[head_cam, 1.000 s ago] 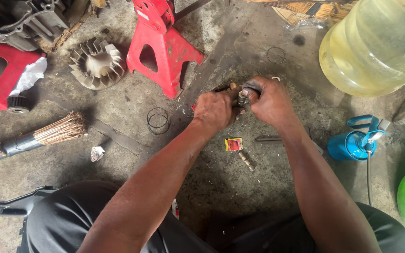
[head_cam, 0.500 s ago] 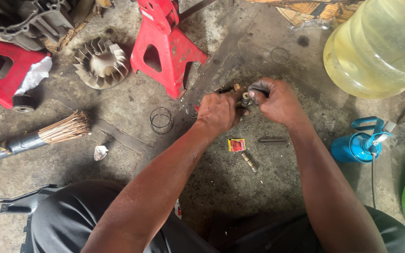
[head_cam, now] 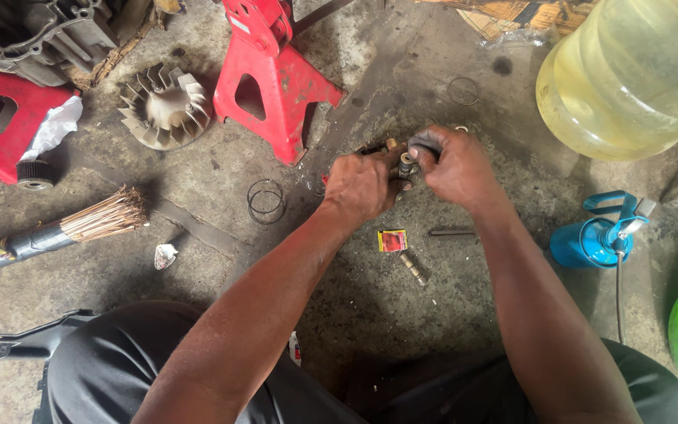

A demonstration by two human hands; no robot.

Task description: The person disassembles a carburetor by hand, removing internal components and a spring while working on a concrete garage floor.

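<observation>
Right between the two hands sits a small metal fitting (head_cam: 404, 166), a stubby brass-and-steel part held just above the concrete floor (head_cam: 402, 314). The left hand (head_cam: 364, 182) is clenched around its lower, darker end, knuckles up, while the right hand (head_cam: 453, 163) closes over it from the other side, thumb and forefinger pinching a dark ring-like piece at the top of the part. Both hands touch the fitting, so neither is nearer; the left carries it and the right works on its top. Its long axis looks roughly upright to slightly tilted toward the right hand, though the fingers hide most of it, so I cannot tell exactly. On the floor just below the hands lie a small red-and-yellow packet (head_cam: 391, 240) and a short brass pin (head_cam: 413, 268), apart from each other; a thin dark rod (head_cam: 450, 232) lies beside the right wrist. A wire ring (head_cam: 265, 201) lies left of the left hand, near the red jack stand (head_cam: 275, 74).
</observation>
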